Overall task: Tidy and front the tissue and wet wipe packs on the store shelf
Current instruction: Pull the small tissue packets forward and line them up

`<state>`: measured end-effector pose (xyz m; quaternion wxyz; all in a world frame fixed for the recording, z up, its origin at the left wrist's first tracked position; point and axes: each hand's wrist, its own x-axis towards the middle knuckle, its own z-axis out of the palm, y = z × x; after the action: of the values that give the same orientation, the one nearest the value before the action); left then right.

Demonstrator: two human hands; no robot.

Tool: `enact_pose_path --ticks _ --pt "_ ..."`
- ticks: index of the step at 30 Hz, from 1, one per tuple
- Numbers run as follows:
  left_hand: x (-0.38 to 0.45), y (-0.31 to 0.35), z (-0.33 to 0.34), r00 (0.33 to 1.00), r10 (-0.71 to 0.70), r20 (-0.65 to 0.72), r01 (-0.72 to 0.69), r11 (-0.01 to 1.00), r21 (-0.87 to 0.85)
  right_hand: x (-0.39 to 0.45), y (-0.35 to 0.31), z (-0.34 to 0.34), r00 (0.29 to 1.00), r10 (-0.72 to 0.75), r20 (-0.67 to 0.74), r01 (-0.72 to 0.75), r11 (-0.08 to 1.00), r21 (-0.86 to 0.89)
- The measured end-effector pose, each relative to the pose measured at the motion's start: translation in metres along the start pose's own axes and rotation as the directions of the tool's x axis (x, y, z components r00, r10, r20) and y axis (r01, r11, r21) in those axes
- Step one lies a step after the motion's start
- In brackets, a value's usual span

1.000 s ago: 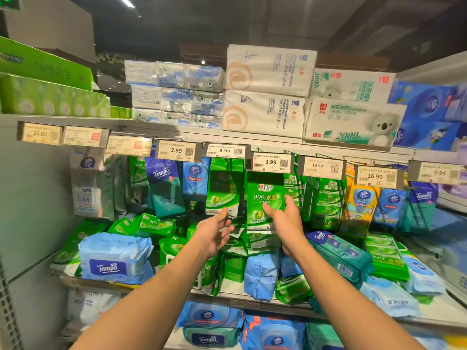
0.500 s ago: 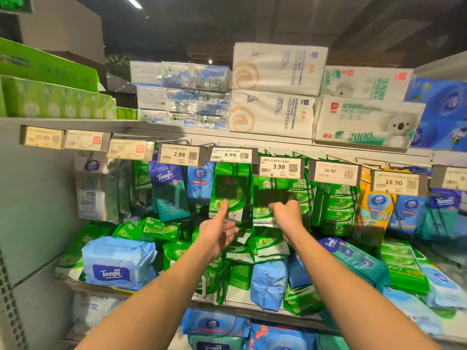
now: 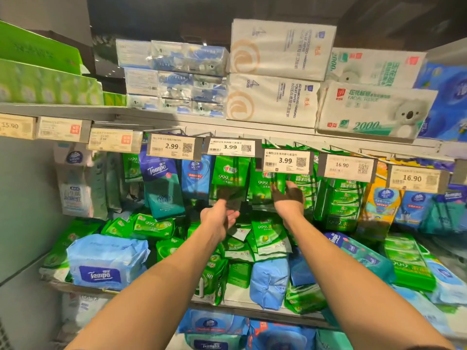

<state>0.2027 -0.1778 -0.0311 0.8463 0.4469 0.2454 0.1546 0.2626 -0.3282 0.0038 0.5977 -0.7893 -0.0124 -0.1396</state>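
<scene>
Green 999 wet wipe packs hang on hooks under the two 3.99 price tags. My left hand [image 3: 220, 216] is open, palm turned inward, its fingertips at the bottom edge of the left hanging green pack [image 3: 230, 176]. My right hand [image 3: 288, 198] is raised into shadow and holds the lower part of the right hanging green pack [image 3: 264, 184] between thumb and fingers. Below both hands, loose green wipe packs [image 3: 267, 234] lie in a jumbled heap on the shelf [image 3: 252, 310].
A blue Tempo pack [image 3: 106, 261] lies at the shelf's left, and a hanging Tempo pack [image 3: 161, 183] tilts beside a Vinda pack [image 3: 195, 175]. Price tags [image 3: 231, 147] jut out above the hooks. Large tissue bundles [image 3: 275, 74] fill the top shelf. Blue and green packs crowd the right.
Both hands have risen from the heap up to the hanging green packs. The right hand went from resting flat on a pack to holding it higher up, under the tag.
</scene>
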Motion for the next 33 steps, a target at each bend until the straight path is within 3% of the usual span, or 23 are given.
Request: enact_pose_path --ticks 5,8,11,14,17,23,33 --pt "0.015 -0.001 0.009 0.999 -0.050 -0.005 0.050 0.998 0.041 0.004 0.010 -0.012 0.998 0.058 -0.003 -0.058 0.996 -0.063" --pt "0.015 0.001 0.011 0.998 -0.061 -0.002 0.060 0.993 0.105 -0.002 0.010 -0.026 0.993 0.116 0.039 -0.106 0.974 -0.202" --pt "0.009 0.003 0.009 0.999 -0.045 0.012 0.042 0.984 0.173 -0.014 0.015 -0.035 0.994 0.090 0.070 -0.058 0.929 -0.365" --pt "0.005 -0.001 0.002 0.999 -0.020 0.050 0.007 0.967 0.253 -0.028 0.033 -0.036 0.972 0.154 0.179 -0.052 0.879 -0.474" --pt "0.001 -0.007 -0.004 0.995 -0.007 0.097 -0.029 0.932 0.361 -0.041 0.052 -0.032 0.949 0.222 0.222 -0.094 0.876 -0.474" --pt "-0.003 -0.021 -0.021 0.989 0.003 0.148 -0.080 0.849 0.523 -0.051 0.064 -0.020 0.951 0.219 0.218 -0.106 0.893 -0.438" --pt "-0.003 -0.013 -0.060 0.997 0.018 0.068 -0.055 0.814 0.578 -0.054 0.070 -0.032 0.944 0.261 0.202 -0.179 0.919 -0.351"
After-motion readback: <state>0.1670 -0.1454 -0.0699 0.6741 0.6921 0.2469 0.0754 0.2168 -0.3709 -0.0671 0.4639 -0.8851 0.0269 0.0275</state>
